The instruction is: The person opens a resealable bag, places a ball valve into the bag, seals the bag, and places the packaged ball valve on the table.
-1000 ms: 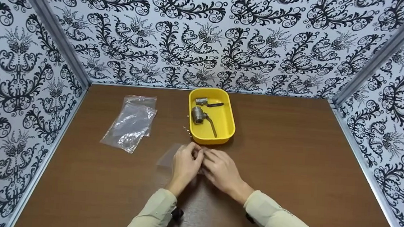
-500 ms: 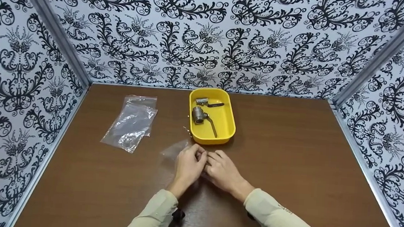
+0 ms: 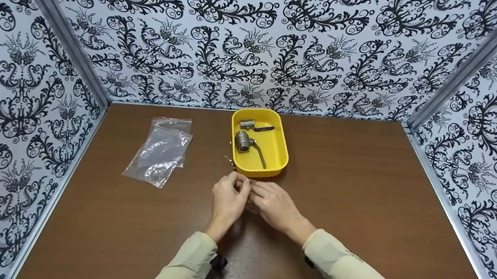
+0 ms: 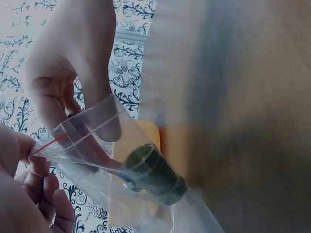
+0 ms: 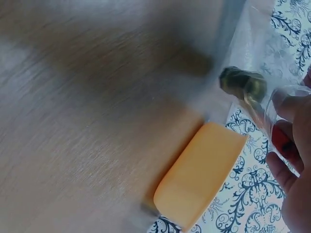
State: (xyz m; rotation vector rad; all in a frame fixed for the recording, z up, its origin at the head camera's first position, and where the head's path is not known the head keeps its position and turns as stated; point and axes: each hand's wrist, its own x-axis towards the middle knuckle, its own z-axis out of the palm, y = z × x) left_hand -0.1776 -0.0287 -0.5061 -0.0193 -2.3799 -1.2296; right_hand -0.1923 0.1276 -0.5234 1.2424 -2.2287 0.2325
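In the head view my left hand and right hand meet just in front of the yellow tray. At the lower left of the left wrist view, left fingers pinch the red-striped edge of a clear zip bag. A brass-coloured ball valve shows through the plastic, within the bag. Its red lever runs up between the right thumb and fingers, which grip it at the bag's mouth. From the head view, the hands hide both bag and valve almost wholly.
Two metal valves with levers, a larger and a smaller, lie in the tray. Flat clear zip bags lie on the brown table to the left. Patterned walls enclose the back and sides.
The clear plastic that stuck out left of my left hand no longer shows in the head view. Both hands have shifted slightly and stay together; the tray and the loose bags have not moved.
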